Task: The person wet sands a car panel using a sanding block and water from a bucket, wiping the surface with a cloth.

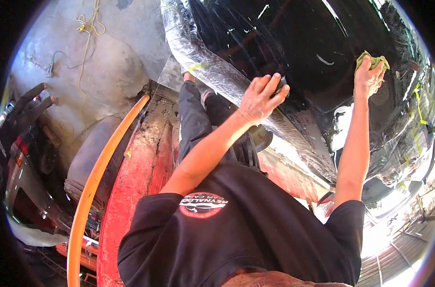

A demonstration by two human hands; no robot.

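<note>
Two bare hands work on one glossy black panel (303, 43), which spreads from twelve to two o'clock in the view. The left hand (259, 101), between one and two o'clock, has its fingers bent around one small dark object (281, 84) near the panel's edge; how firmly they press, I cannot tell. The right hand (367, 82), at two o'clock, has its fingers closed over one crumpled yellow-green cloth (381, 61), which lies against the black surface. One band of clear plastic film (222, 79) follows the panel's near edge from twelve o'clock, with one short yellow strip of tape (197, 67) on it; at least one more strip, a longer yellow tape (420, 106), shows at two o'clock, right of the cloth. One orange hose (94, 184) curves at eight to nine o'clock, beside one worn red ledge (126, 203). One thin yellow cord (87, 55) trails over the grey floor (40, 28) at ten o'clock. One round logo (203, 205) sits on the black shirt (255, 220) at six o'clock.
</note>
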